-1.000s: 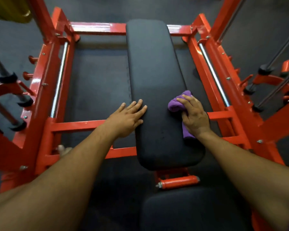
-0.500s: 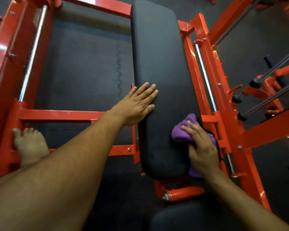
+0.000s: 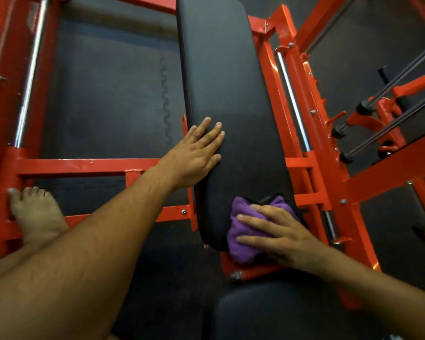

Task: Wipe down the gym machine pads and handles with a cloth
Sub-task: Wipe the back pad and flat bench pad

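Right hand (image 3: 284, 238) grip: fingers spread, pressing purple cloth (image 3: 243, 233) onto near right corner of long black back pad (image 3: 228, 99). Left hand (image 3: 195, 153) flat, bracing pad's left edge. Judged mid-task: far pad, seat pad (image 3: 268, 312), handles remain.

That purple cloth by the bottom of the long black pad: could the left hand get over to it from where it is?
Probably yes. The left hand rests flat on the long pad, and only bare pad lies between it and the purple cloth; the right hand already covers much of it.
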The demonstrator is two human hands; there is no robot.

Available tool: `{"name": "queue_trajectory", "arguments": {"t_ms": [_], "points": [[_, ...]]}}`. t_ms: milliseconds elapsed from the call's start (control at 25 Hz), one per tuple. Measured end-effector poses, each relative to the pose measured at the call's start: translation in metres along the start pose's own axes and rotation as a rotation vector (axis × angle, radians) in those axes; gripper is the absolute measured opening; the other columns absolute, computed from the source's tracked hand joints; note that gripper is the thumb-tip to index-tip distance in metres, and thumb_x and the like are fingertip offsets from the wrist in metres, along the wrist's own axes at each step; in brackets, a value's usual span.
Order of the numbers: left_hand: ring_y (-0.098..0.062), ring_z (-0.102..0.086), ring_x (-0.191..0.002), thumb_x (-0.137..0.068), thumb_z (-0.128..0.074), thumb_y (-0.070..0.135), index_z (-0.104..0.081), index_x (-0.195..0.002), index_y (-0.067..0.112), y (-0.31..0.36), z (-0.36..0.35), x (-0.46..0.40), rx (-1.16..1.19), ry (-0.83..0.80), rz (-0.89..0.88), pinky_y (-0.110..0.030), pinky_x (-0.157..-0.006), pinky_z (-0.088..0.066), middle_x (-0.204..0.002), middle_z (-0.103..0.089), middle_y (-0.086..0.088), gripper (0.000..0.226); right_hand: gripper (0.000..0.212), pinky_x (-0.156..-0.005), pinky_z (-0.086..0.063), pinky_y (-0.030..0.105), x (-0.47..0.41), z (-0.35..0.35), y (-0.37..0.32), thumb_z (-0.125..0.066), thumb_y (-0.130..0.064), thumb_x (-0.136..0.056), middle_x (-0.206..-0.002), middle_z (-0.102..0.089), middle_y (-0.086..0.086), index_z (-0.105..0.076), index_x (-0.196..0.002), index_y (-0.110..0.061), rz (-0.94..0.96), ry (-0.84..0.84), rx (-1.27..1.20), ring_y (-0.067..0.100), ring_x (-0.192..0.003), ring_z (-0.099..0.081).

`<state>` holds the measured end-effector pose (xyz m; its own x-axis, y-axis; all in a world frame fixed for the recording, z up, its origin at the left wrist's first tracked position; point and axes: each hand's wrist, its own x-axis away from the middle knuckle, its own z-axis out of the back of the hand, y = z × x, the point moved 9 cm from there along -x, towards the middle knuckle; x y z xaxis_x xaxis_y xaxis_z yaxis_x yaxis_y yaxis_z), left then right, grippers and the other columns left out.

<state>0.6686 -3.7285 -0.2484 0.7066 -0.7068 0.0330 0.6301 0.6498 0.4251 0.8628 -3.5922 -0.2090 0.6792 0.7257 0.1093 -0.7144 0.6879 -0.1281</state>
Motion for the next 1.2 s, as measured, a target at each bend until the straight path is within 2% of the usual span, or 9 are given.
{"name": "queue_trajectory", "arguments": {"t_ms": [160,240,360,560,640,800,880,1000,1200], "points": [[-0.024,0.019,-0.157,-0.111,-0.025,0.044,-0.004,-0.165,0.015,-0.001,-0.004,0.000,0.002,0.018,0.016,-0.040,-0.126,0.008,-0.173,0.006,-0.002,0.065,0.047,-0.105,-0.039,0.058,-0.028,0.022,0.052,-0.053,-0.027,-0.095,-0.153,-0.047,0.007,-0.058,-0.142,-0.024,-0.295,0.184,-0.043,0.037,-0.134,-0.045],[-0.026,0.016,-0.158,-0.111,-0.028,0.043,-0.006,-0.165,0.014,0.000,-0.003,-0.001,-0.028,0.007,0.012,-0.041,-0.126,0.006,-0.173,0.004,-0.003,0.065,0.047,-0.111,-0.034,0.054,-0.073,0.017,0.025,-0.059,-0.030,-0.090,-0.150,-0.051,0.005,-0.062,-0.137,-0.026,-0.369,0.281,-0.053,0.037,-0.131,-0.044],[-0.026,0.017,-0.158,-0.111,-0.027,0.043,-0.003,-0.165,0.014,0.002,-0.002,-0.001,-0.047,-0.046,0.024,-0.042,-0.127,0.005,-0.173,0.007,-0.003,0.066,0.048,-0.113,-0.027,0.049,-0.091,-0.002,-0.039,-0.065,-0.038,-0.089,-0.157,-0.043,-0.003,-0.061,-0.137,-0.033,-0.077,0.157,0.014,0.036,-0.139,-0.037],[-0.023,0.025,-0.155,-0.111,-0.020,0.046,0.006,-0.164,0.017,0.004,-0.002,0.003,-0.010,-0.083,0.059,-0.041,-0.126,0.009,-0.172,0.016,-0.002,0.066,0.033,-0.117,-0.030,0.053,0.008,-0.019,-0.020,-0.061,-0.031,-0.100,-0.162,-0.033,-0.008,-0.063,-0.133,-0.034,0.312,-0.118,0.104,0.032,-0.148,-0.032],[-0.022,0.026,-0.155,-0.112,-0.020,0.046,0.007,-0.164,0.017,0.003,-0.003,0.005,0.003,-0.073,0.073,-0.040,-0.126,0.010,-0.171,0.018,-0.002,0.065,0.031,-0.120,-0.028,0.051,0.038,-0.014,0.009,-0.053,-0.033,-0.104,-0.161,-0.035,-0.007,-0.064,-0.133,-0.033,0.323,-0.135,0.143,0.032,-0.148,-0.031],[-0.022,0.027,-0.154,-0.112,-0.019,0.045,0.008,-0.164,0.016,0.004,-0.005,0.005,0.030,-0.082,0.072,-0.042,-0.128,0.008,-0.171,0.019,-0.002,0.066,0.047,-0.126,-0.006,0.044,0.069,-0.003,0.037,-0.020,-0.035,-0.111,-0.161,-0.033,-0.007,-0.060,-0.136,-0.036,0.243,-0.209,0.215,0.034,-0.145,-0.030],[-0.022,0.027,-0.154,-0.112,-0.018,0.046,0.009,-0.163,0.016,0.006,-0.006,0.006,0.007,-0.087,0.071,-0.043,-0.129,0.007,-0.171,0.020,-0.002,0.066,0.041,-0.125,-0.009,0.046,0.070,0.001,0.032,-0.027,-0.033,-0.109,-0.161,-0.034,-0.002,-0.052,-0.142,-0.035,0.199,-0.217,0.240,0.037,-0.141,-0.033],[-0.023,0.026,-0.155,-0.112,-0.018,0.045,0.009,-0.163,0.016,0.007,-0.004,0.007,0.001,-0.091,0.095,-0.043,-0.129,0.006,-0.171,0.020,-0.003,0.065,0.049,-0.116,-0.029,0.048,0.026,0.007,-0.003,-0.045,-0.023,-0.100,-0.156,-0.037,0.005,-0.047,-0.148,-0.032,0.143,-0.109,0.192,0.038,-0.134,-0.039],[-0.022,0.021,-0.156,-0.112,-0.019,0.045,0.011,-0.163,0.015,0.019,-0.003,0.032,-0.066,-0.170,0.096,-0.040,-0.128,0.005,-0.170,0.021,-0.004,0.066,0.041,-0.113,-0.033,0.049,0.014,-0.011,-0.018,-0.049,-0.025,-0.101,-0.157,-0.034,0.003,-0.053,-0.142,-0.032,0.222,-0.018,0.172,0.038,-0.134,-0.037]]}}
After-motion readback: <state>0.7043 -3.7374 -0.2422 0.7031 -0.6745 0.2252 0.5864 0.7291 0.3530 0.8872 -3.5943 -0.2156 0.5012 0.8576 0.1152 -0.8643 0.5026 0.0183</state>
